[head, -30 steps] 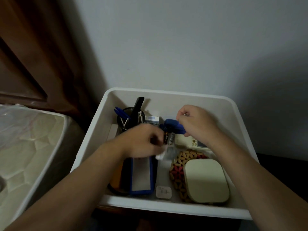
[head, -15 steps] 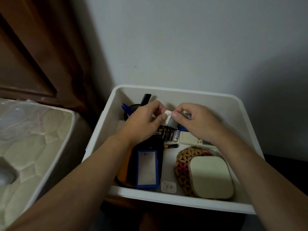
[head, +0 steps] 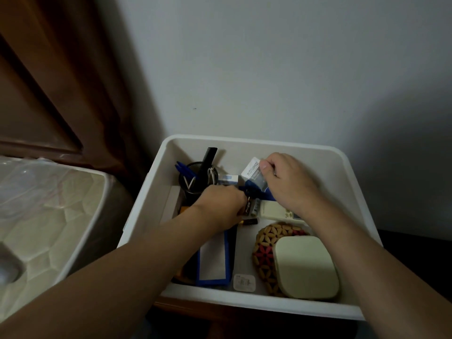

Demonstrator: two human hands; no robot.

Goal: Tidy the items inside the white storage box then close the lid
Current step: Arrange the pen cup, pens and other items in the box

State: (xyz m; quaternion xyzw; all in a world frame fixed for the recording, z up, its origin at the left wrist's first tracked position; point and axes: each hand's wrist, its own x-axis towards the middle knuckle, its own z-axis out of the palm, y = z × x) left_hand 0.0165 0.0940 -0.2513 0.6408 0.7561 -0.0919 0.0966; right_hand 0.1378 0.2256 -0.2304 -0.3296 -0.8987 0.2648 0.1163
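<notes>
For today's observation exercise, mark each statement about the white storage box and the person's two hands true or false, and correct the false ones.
1. The right hand pinches a small white packet above the box's contents. True.
2. The lid is already closed on the white storage box. False: the box stands open and no lid is in view.
3. A black pen cup stands in the box's far left corner. True.
4. The cream rounded case lies on a patterned woven mat. True.
5. The left hand rests outside the box on its rim. False: it reaches down inside, beside the batteries.
</notes>
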